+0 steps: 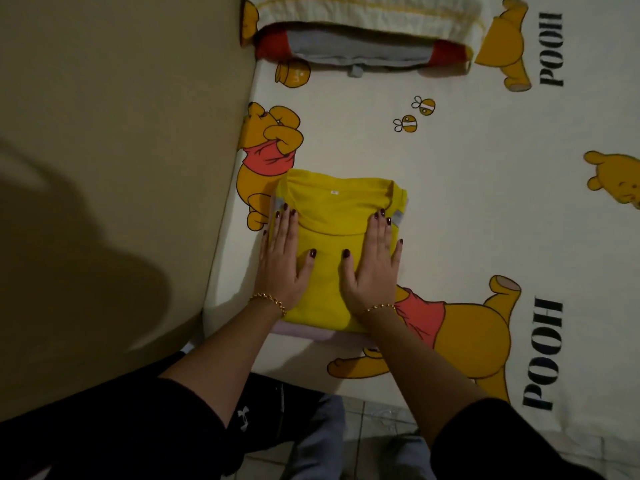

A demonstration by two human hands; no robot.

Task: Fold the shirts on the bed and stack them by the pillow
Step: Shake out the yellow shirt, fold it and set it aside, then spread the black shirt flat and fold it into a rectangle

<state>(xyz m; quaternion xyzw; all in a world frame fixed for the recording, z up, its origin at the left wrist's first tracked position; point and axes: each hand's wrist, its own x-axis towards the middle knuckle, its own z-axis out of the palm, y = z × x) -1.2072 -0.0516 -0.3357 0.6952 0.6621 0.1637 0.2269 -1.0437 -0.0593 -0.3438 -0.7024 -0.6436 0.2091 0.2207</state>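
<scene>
The yellow shirt is smooth matt cloth with grey strips at the sleeves. The bed sheet is matt printed fabric, the pillow crinkled cloth. The bracelets are glossy gold-coloured metal chain.

The pillow, cut off by the upper edge, hid the far part of a grey-and-red shirt. Under the yellow shirt a pale layer showed only as a thin strip; the collar label was too small to read.

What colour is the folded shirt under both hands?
The folded shirt is bright yellow with grey sleeve bands, seen clearly in the head view.
</scene>
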